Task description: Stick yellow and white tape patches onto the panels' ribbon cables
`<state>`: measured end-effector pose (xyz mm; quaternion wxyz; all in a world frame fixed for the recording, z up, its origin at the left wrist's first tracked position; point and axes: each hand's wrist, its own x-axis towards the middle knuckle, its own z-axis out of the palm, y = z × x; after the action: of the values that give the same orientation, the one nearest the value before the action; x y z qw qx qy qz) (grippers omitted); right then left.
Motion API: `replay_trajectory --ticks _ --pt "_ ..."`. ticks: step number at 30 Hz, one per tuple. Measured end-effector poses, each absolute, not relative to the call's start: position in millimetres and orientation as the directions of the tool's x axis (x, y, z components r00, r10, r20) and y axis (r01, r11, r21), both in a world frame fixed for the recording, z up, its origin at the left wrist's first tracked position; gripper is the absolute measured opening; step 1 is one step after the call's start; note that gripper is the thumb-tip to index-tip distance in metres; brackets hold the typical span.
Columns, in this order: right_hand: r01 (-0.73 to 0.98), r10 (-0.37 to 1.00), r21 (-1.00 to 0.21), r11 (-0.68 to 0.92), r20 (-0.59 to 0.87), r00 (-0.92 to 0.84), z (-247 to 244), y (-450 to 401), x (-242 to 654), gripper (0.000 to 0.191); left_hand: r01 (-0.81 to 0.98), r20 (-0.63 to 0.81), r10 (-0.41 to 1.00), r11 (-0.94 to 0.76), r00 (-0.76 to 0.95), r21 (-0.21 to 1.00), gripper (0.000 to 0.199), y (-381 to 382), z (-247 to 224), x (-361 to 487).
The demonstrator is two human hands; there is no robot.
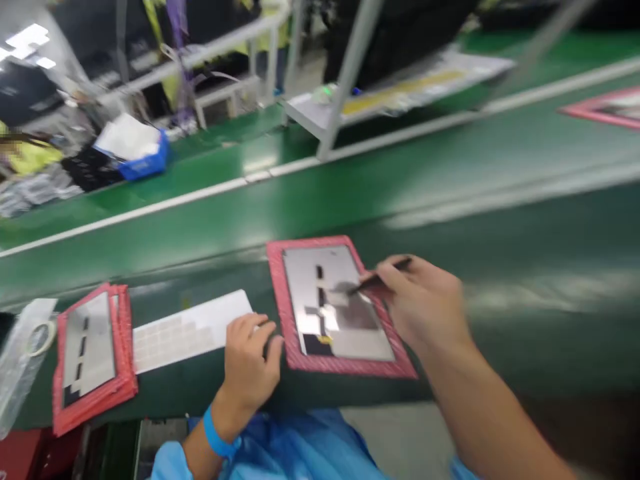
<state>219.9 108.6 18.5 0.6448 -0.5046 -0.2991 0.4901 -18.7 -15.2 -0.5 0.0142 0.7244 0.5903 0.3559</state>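
My right hand (425, 300) grips slim black tweezers (377, 281), their tip low over a screen panel (360, 337) with a silvery back. Close to the tip, a small pale label (339, 298) shows on the panel; whether the tip touches it is blurred. Pink bubble-wrap-like padding (283, 300) frames the panel. My left hand (250, 360), a blue band at its wrist, rests at the right end of a white sheet of labels (175, 337). Its fingers are loosely bent, with the thumb apart, and hold nothing that I can see.
Left of the sheet lies a stack of similar panels in pink padding (127, 347). Beyond it are a tape roll (41, 338) and clear plastic. A metal frame with a shelf (310, 113) stands across the green bench (215, 200). A blue bin (145, 165) sits far left, near another person.
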Motion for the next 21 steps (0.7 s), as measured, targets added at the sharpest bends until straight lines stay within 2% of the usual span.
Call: replay_trajectory --ticks 2,7,11,16,21 --pt "-0.298 0.923 -0.954 -0.005 -0.119 0.365 14.7 107.4 234.5 0.044 0.804 0.478 0.874 -0.349 0.093 0.482 0.018 -8.6 -3.9 -4.3" --pt "-0.24 0.913 -0.969 -0.064 -0.154 0.377 -2.5 99.0 256.4 0.04 0.757 0.458 0.883 -0.369 0.103 0.539 0.023 -0.3 -15.3 20.4" --pt "-0.239 0.942 -0.97 -0.056 -0.131 0.31 -6.0 86.1 253.0 0.034 0.796 0.497 0.862 -0.37 0.101 0.48 0.03 0.4 -11.9 27.5" --pt "-0.178 0.965 -0.971 -0.161 -0.192 0.177 0.2 75.9 243.1 0.025 0.812 0.449 0.846 -0.464 0.287 0.355 0.036 4.3 -5.9 31.2" --pt "-0.103 0.966 -0.984 -0.145 -0.164 0.201 4.4 69.8 237.9 0.021 0.802 0.389 0.851 -0.49 0.354 0.342 0.029 4.3 -8.9 33.1"
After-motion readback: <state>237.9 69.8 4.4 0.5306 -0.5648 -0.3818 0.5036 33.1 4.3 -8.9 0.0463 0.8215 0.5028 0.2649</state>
